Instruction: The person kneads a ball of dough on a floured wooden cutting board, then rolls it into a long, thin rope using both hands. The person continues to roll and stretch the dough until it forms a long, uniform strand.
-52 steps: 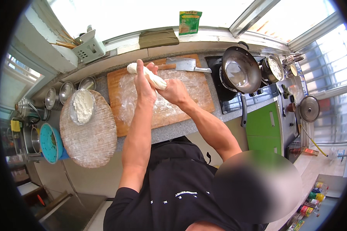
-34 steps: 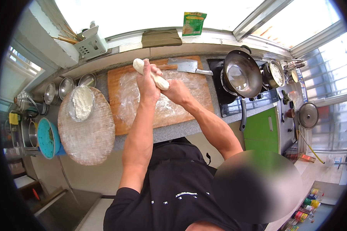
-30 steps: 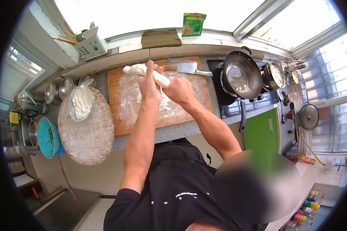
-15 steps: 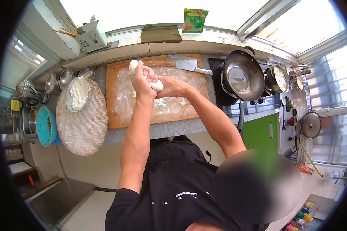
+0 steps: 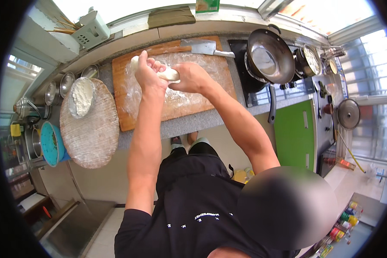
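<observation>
A roll of white dough [image 5: 169,75] is held above a flour-dusted wooden board [image 5: 189,109]. My left hand [image 5: 150,78] wraps its fingers round the roll, and one end of the dough pokes out past the thumb side. At the other end my right hand [image 5: 191,77] closes on the dough, its fingertips partly hidden behind it. Beyond my hands a cleaver [image 5: 203,46] lies at the board's far right edge, its white handle reaching off the board.
Left of the board, a bowl of flour [image 5: 81,98] sits on a round floured tray [image 5: 90,142], with metal bowls behind. A blue basin [image 5: 50,144] stands farther left. On the right, a wok [image 5: 271,56] rests on the stove, its handle jutting over the counter's front edge.
The view has shifted, so the scene sits a little differently. More of the dough shows between my hands, and my right hand has turned with its back upward. Both hands still hold the dough.
</observation>
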